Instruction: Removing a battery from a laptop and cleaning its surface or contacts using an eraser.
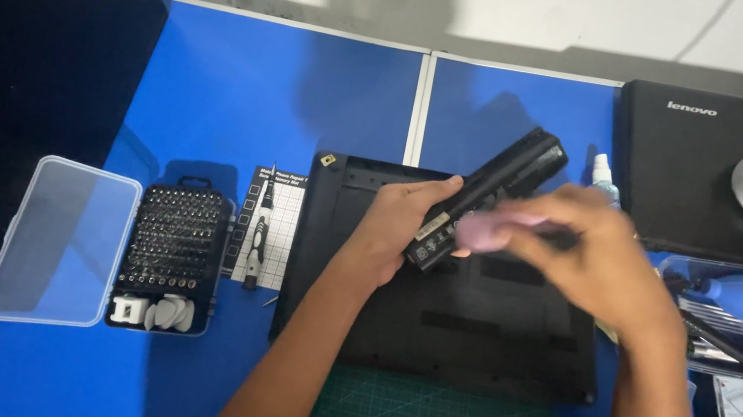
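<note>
The left hand [393,227] grips a long black laptop battery [491,196] above the upturned black laptop [450,337]; the right hand [584,259] pinches a pale pink cloth [488,230] against it. One-handed support looks marginal: rubbing pressure could twist the battery loose onto the laptop.

Head camera looks steeply down, seemingly close

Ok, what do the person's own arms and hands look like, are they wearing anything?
Both forearms are bare as far as the view shows: no sleeves, gloves, watch or bracelets. The left hand shows no rings on its fingers. The right hand is motion-blurred, so small details on its fingers cannot be made out.
</note>
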